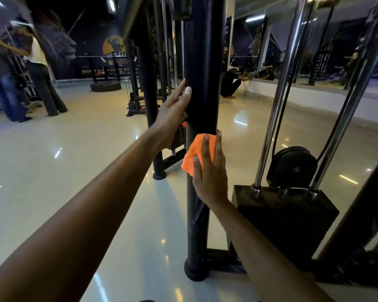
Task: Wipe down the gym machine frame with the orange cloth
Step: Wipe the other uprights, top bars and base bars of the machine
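Frame post: a black upright post point(198, 192) of the gym machine runs from the top centre of the frame down to a round foot on the floor at lower centre; its upper part is thicker than the lower part.
Orange cloth: the orange cloth point(193, 152) is bunched against the post just below centre of the frame, right under the step where the thick part ends.
Right hand: the right hand point(208, 171) presses the cloth onto the post, fingers fairly straight and spread over the cloth, thumb along its lower left edge; it pushes flat and does not clench.
Left hand: the left hand point(172, 110) rests with straight, relaxed fingers on the left side of the thick part, above the cloth and apart from it; it grasps nothing.
Weight block: a black block point(286, 221) sits at lower right, just beside the post, with two shiny rods point(277, 101) rising from it and a black pulley wheel point(292, 165) behind.
Floor: a glossy pale floor point(63, 160) reflects the ceiling lights.
Background: people stand at upper left, blurred; one person crouches by the mirror wall right of the post.
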{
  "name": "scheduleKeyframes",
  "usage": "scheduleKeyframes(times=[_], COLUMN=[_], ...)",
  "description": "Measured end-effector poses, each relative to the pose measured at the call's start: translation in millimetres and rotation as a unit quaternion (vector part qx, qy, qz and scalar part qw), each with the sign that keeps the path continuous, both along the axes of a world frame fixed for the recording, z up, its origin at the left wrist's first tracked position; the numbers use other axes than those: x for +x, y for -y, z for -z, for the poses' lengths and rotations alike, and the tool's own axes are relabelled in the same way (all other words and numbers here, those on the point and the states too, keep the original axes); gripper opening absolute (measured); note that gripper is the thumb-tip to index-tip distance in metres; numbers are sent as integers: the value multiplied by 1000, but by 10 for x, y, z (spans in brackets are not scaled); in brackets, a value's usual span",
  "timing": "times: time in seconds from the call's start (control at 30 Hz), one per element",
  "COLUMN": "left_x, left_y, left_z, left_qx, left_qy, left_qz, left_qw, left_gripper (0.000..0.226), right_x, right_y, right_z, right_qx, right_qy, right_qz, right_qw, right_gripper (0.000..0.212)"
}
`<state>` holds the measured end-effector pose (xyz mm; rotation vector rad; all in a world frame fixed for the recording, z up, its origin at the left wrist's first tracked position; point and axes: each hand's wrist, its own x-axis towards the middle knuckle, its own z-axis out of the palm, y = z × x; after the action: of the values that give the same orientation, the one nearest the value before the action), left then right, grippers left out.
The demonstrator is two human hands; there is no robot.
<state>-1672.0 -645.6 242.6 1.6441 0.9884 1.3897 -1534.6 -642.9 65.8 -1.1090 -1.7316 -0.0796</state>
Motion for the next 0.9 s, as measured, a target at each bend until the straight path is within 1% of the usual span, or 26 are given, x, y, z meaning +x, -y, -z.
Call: scheduleKeyframes(times=[0.13, 0.2, 0.27, 0.33, 0.43, 0.5, 0.57, 0.67, 0.73, 0.8, 0.9], left_x=[11, -11, -41, -66, -74, -78, -87, -90, -80, -33, 0], left_y=[-56, -96, -139, -179, -202, -213, -206, -197, -211, -194, -183], left_z=[88, 149, 221, 278, 335, 439, 624, 910, 1012, 1018, 1064], left_qx=[-15, -27, -32, -26, -10, -11, -34, -57, -47, -35, -34], left_qy=[12, 11, -6, -24, -24, -23, -30, -24, -21, -24, -10], left_qz=[7, 16, 27, 24, 23, 26, 35, 32, 30, 21, 21], left_qw=[1000, 999, 999, 999, 999, 999, 998, 998, 998, 999, 999], left_gripper=[63, 66, 69, 68, 65, 62, 61, 68, 60, 51, 48], right_x=[-104, -115, -85, -42, 6, -21, -102, -187, -167, -122, -66], right_y=[-121, -177, -171, -106, 4, -33, -82, -162, -183, -137, 22], right_z=[-497, -599, -394, 87, 739, 732, 492, 272, 460, 883, 1509], right_qx=[38, 49, 53, 38, -12, -14, -7, 17, 27, 11, -25], right_qy=[-39, -41, -21, 4, 5, -10, -40, -64, -43, -13, -18], right_qz=[9, 20, 27, 24, 1, 5, 13, 21, 32, 42, 11], right_qw=[998, 998, 998, 999, 1000, 1000, 999, 998, 998, 999, 999], right_gripper=[66, 65, 65, 66, 71, 72, 72, 70, 70, 70, 72])
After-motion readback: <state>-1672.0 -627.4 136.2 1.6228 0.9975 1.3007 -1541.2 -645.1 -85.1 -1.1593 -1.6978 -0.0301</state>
